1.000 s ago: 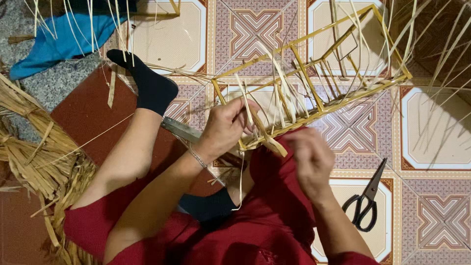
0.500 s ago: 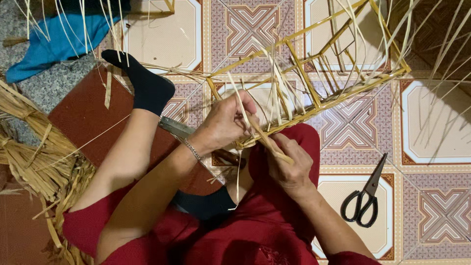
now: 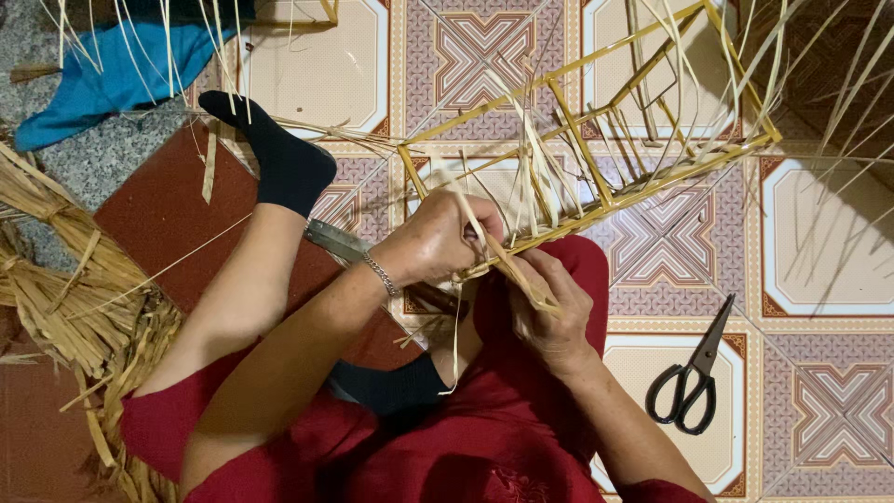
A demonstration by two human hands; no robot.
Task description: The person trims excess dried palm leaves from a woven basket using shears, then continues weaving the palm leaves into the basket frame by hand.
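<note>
Across the floor (image 3: 838, 233), patterned tiles in cream, maroon and grey run from 12 to 5 o'clock; a red mat (image 3: 168, 214) lies at 9 o'clock under the person's leg, with a blue cloth (image 3: 112, 74) at 11 o'clock and a straw heap (image 3: 65, 289) at 8 o'clock; no packages, labels or signs show anywhere.

The frame (image 3: 596, 158), an open box of yellow rods with loose strips trailing off it, stretches from the centre out to 2 o'clock, its near end resting against the red-clothed knee; a black sock (image 3: 279, 158) sits at 10 o'clock; scissors (image 3: 694, 377), black-handled and lying shut, rest on a tile at 4 o'clock, well apart from the hands; a blade (image 3: 340, 240) pokes out from under the left forearm.

The left hand (image 3: 438, 242) is at the centre, its fingers curled tight about the near rod and a strip (image 3: 507, 265); the right hand (image 3: 549, 317), just below at 5 o'clock, has its fingers pinched shut on the strip's lower end.

To do this wrap well, I judge, the strip should be kept taut and flat against the rod, the left hand pinning each turn while the right feeds it round; slack would let the binding slip.
</note>
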